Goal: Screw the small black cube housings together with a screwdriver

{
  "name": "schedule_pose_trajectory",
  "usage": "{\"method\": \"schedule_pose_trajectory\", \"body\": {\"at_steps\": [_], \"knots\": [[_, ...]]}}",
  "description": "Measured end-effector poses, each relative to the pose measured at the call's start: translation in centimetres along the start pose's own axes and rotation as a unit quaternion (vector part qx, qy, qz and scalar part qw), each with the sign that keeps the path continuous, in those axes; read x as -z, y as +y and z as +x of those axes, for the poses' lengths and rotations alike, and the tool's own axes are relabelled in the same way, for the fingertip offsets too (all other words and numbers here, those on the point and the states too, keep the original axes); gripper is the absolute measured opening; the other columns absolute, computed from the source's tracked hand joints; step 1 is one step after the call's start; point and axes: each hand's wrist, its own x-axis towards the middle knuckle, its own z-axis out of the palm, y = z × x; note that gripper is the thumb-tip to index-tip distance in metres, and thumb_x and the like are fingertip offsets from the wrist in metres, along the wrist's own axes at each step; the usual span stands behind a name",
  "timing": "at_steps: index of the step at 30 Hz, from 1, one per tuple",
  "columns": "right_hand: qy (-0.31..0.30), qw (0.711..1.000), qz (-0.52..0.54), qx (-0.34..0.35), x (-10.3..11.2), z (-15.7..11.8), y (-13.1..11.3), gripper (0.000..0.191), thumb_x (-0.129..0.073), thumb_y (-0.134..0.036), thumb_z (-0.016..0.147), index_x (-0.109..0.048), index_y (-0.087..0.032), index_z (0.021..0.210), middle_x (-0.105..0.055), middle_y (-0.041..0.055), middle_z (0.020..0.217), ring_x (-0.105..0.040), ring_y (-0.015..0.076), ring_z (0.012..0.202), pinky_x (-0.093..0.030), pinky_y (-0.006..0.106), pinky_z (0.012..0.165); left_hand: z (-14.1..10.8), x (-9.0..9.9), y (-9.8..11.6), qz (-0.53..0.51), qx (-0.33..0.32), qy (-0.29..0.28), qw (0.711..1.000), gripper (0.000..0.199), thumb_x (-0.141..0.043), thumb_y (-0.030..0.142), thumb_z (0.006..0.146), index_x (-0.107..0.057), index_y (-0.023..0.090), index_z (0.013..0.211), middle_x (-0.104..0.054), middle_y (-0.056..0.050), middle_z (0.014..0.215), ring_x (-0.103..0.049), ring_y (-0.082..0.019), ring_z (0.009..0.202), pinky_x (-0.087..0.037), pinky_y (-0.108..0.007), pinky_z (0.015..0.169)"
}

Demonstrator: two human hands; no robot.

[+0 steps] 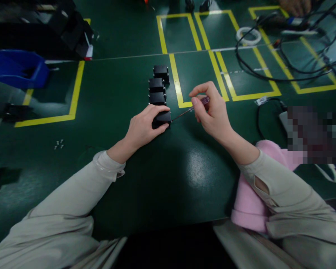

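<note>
Near the middle of the green table, my left hand (145, 125) grips a small black box (164, 117) between thumb and fingers. My right hand (212, 110) is closed round the handle of a screwdriver (182, 113), which slants down to the left. Its tip meets the box's right side, where a small screw seems to sit. Behind the held box, more black boxes (157, 98) of the same kind stand in a row leading away from me, with small shiny screw heads at their sides.
Several loose screws (59, 144) lie on the left. A blue bin (19, 69) stands far left, a white ring (248, 36) and black cables (254, 74) back right. Pink cloth (250, 201) lies under my right forearm. Another person's hand (296, 6) shows at the top right.
</note>
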Motion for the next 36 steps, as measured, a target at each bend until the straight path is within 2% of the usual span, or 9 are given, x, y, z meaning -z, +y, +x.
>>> {"method": "schedule_pose_trajectory", "body": {"at_steps": [3, 10, 18, 26, 32, 36], "knots": [[-0.007, 1.000, -0.003, 0.006, 0.05, -0.02, -0.03, 0.030, -0.045, -0.052, 0.102, -0.054, -0.023, 0.102, -0.052, -0.0039, 0.074, -0.050, 0.0094, 0.061, -0.046, 0.028, 0.063, -0.01, 0.00, 0.00, 0.001, 0.003, -0.001, 1.000, 0.046, -0.061, 0.035, 0.090, -0.058, 0.024, 0.134, -0.064, -0.006, 0.133, -0.062, -0.026, 0.121, -0.051, -0.040, 0.104], [-0.008, 1.000, -0.014, -0.009, 0.16, -0.02, -0.36, 0.031, -0.048, -0.052, 0.101, -0.053, -0.024, 0.091, -0.059, -0.0022, 0.079, -0.050, 0.0080, 0.059, -0.045, 0.027, 0.060, -0.07, 0.05, 0.05, 0.001, 0.002, -0.002, 1.000, 0.046, -0.062, 0.034, 0.090, -0.058, 0.024, 0.135, -0.064, -0.007, 0.133, -0.062, -0.027, 0.120, -0.051, -0.040, 0.103], [-0.012, 1.000, 0.003, 0.002, 0.12, 0.04, -0.12, 0.030, -0.045, -0.051, 0.102, -0.055, -0.023, 0.099, -0.056, -0.0032, 0.076, -0.053, 0.0090, 0.062, -0.046, 0.027, 0.063, -0.05, 0.06, 0.10, 0.000, 0.005, -0.001, 1.000, 0.046, -0.062, 0.034, 0.090, -0.058, 0.025, 0.134, -0.064, -0.007, 0.134, -0.062, -0.027, 0.122, -0.051, -0.040, 0.104], [-0.005, 1.000, -0.007, -0.008, 0.15, 0.05, -0.20, 0.036, -0.045, -0.057, 0.101, -0.054, -0.023, 0.091, -0.059, -0.0010, 0.080, -0.054, 0.0096, 0.067, -0.047, 0.026, 0.063, -0.01, 0.04, 0.08, 0.001, -0.001, 0.001, 1.000, 0.046, -0.063, 0.033, 0.089, -0.059, 0.022, 0.134, -0.064, -0.008, 0.134, -0.062, -0.027, 0.121, -0.051, -0.040, 0.103], [-0.001, 1.000, 0.009, -0.002, -0.05, 0.03, 0.18, 0.027, -0.047, -0.048, 0.102, -0.053, -0.022, 0.103, -0.058, -0.0018, 0.081, -0.051, 0.0083, 0.063, -0.047, 0.026, 0.065, -0.02, -0.04, -0.05, 0.004, -0.003, 0.006, 1.000, 0.047, -0.064, 0.034, 0.089, -0.059, 0.022, 0.134, -0.064, -0.007, 0.132, -0.063, -0.027, 0.120, -0.051, -0.039, 0.103], [0.002, 1.000, 0.009, 0.006, -0.03, 0.08, 0.23, 0.026, -0.047, -0.047, 0.103, -0.053, -0.022, 0.099, -0.058, -0.0015, 0.083, -0.052, 0.0080, 0.064, -0.046, 0.026, 0.064, -0.03, -0.08, -0.15, 0.005, -0.007, 0.007, 1.000, 0.046, -0.063, 0.034, 0.090, -0.058, 0.023, 0.134, -0.064, -0.007, 0.132, -0.062, -0.026, 0.121, -0.050, -0.038, 0.102]]}}
